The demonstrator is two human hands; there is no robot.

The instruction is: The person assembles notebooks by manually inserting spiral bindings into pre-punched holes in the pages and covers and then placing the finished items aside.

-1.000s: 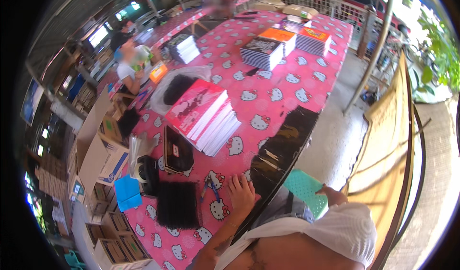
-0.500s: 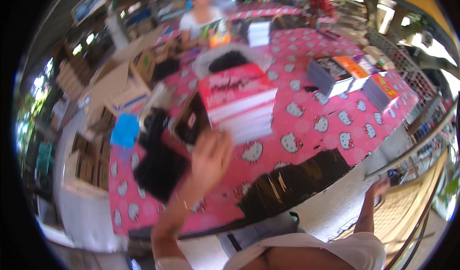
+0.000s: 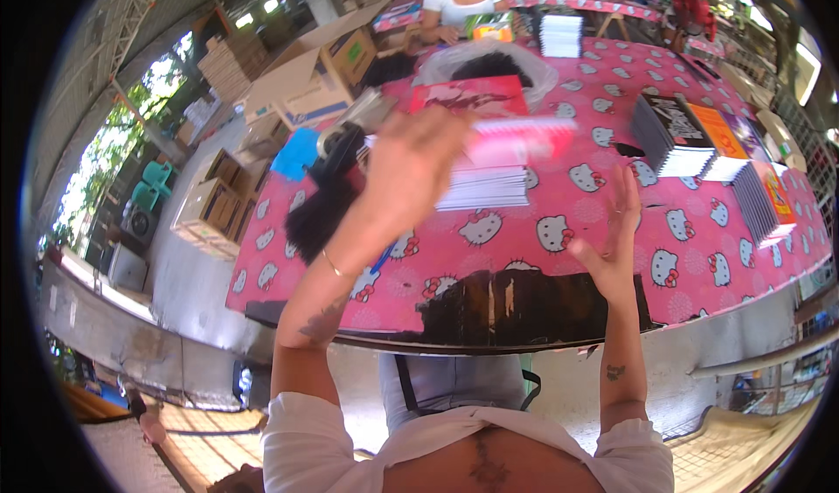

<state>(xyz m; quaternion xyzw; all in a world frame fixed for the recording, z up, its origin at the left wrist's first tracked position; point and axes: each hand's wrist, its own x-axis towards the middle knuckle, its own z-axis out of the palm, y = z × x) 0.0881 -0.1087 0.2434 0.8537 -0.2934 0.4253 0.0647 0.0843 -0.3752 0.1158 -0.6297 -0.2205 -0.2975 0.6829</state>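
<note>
My left hand (image 3: 418, 165) is closed on the left end of a pink-covered book (image 3: 529, 142), blurred by motion, above a stack of white-edged books (image 3: 482, 189). Behind the raised book a red-and-pink cover (image 3: 472, 93) shows. My right hand (image 3: 616, 235) is open and empty, fingers spread upward, over the table's front edge to the right of the stack. A bundle of black bristle-like material (image 3: 316, 224) lies beside my left forearm, with a blue pen-like thing (image 3: 382, 259) partly hidden by it.
The pink cat-print table (image 3: 612, 274) has a torn dark patch (image 3: 463, 309) in front. Dark, orange and purple book stacks (image 3: 677, 135) stand right. A clear bag (image 3: 546, 73) of black material lies behind. Cardboard boxes (image 3: 319, 78) stand left; a co-worker (image 3: 463, 8) sits opposite.
My left hand has lifted a pink book off the stack. My right hand has come up from beside my body to the table edge, fingers spread. The head view has shifted.
</note>
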